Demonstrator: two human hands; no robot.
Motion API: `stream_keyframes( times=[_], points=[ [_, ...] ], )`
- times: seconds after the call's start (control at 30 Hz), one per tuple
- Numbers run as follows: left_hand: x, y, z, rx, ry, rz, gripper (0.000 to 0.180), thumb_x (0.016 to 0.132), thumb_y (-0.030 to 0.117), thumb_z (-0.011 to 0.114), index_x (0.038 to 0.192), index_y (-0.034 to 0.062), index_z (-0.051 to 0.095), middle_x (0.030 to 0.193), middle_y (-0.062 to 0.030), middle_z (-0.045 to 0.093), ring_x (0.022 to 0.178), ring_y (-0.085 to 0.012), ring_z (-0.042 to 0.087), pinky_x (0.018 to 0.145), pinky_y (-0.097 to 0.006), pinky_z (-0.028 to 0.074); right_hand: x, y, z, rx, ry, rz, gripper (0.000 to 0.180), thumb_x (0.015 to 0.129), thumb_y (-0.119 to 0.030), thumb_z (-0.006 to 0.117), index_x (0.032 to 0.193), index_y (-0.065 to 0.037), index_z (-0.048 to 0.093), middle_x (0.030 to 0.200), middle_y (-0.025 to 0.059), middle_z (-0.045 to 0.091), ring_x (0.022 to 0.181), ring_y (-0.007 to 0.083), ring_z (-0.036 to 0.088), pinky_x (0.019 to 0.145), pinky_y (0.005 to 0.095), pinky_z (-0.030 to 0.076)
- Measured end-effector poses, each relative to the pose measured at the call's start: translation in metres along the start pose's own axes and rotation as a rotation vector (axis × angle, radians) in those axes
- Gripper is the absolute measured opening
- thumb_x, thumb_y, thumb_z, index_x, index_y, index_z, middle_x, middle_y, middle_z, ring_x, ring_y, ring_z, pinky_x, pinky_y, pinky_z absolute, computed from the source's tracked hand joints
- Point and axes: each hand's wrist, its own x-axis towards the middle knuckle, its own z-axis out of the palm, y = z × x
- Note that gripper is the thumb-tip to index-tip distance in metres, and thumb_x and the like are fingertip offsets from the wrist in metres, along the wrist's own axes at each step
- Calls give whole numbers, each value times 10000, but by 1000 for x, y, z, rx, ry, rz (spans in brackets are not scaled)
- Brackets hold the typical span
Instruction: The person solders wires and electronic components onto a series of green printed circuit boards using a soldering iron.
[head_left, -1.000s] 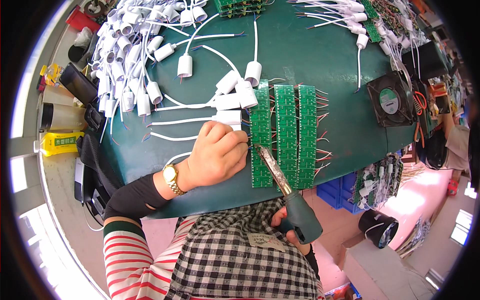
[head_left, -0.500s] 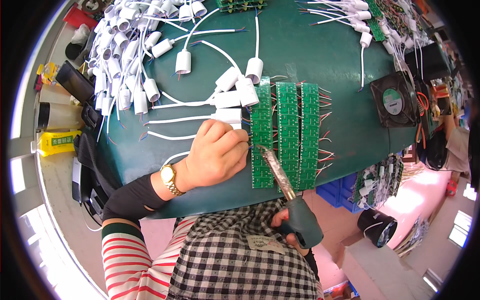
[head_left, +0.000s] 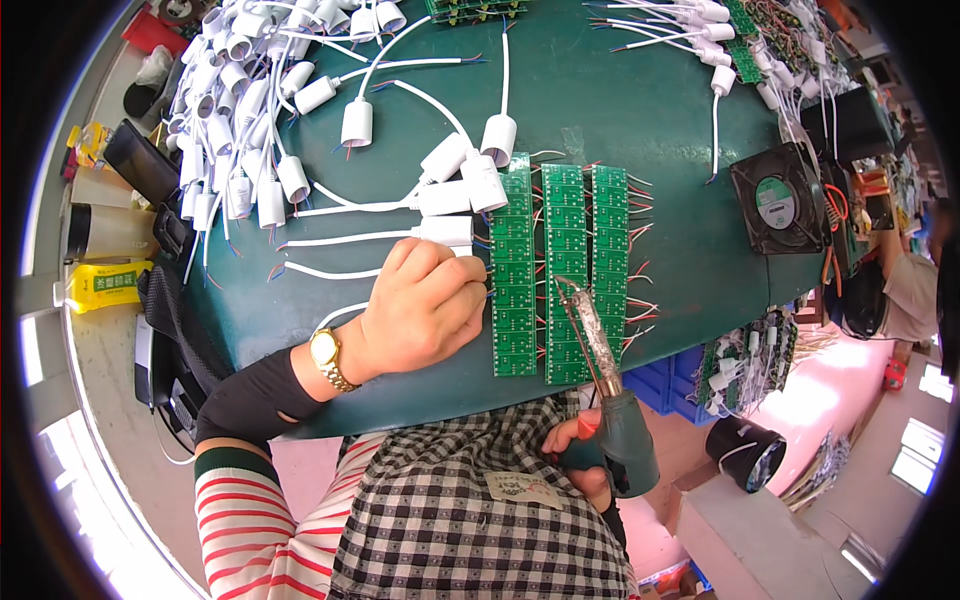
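My left hand (head_left: 424, 300) is closed at the left edge of the nearest green circuit board strip (head_left: 513, 270). Its fingers pinch a white corded lamp socket, mostly hidden beneath them; a short blue wire shows at the fingertips. My right hand (head_left: 572, 440), partly hidden, grips a dark green soldering gun (head_left: 628, 445). The gun's metal tip points up over the middle board strip (head_left: 565, 230); whether it touches cannot be told. A third strip (head_left: 608, 240) lies to the right, with red and white wires sticking out. Other white lamp sockets (head_left: 445, 232) lie along the left strip.
A large pile of white corded sockets (head_left: 225, 130) covers the far left of the green table (head_left: 640, 110). At the right stands a black fan (head_left: 778, 203). Blue bins (head_left: 650, 385) and a black bucket (head_left: 745, 455) are below the table's right edge.
The soldering gun has moved right, its tip going from the left board strip to over the middle one. My left hand keeps its place by the strip. The whole view has shifted slightly.
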Motion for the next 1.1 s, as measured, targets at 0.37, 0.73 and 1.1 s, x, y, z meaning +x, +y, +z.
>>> stream_keyframes(
  times=[0.37,0.73,1.1],
  points=[
    [2,-2,-4,-68,-70,-13,251,607,67,679,836,64,576,914,-17,556,762,-218,472,693,-344,381,0,-8,-4,-137,-159,114,766,768,-516,701,1295,-46,405,897,123,529,837,250,537,763,383,448],
    [2,0,-2,-137,-60,-104,229,562,-17,671,727,84,549,864,-4,596,744,-206,493,683,-336,381,4,-6,-6,-205,-182,159,696,736,-470,748,1185,-11,479,888,123,558,831,238,557,749,360,460],
    [4,1,0,-119,-20,-91,203,546,10,660,705,73,552,820,10,562,722,-198,464,657,-326,353,6,-5,-6,-216,-173,176,616,724,-470,762,1059,-33,486,876,137,559,833,237,561,758,353,464]
  ],
)
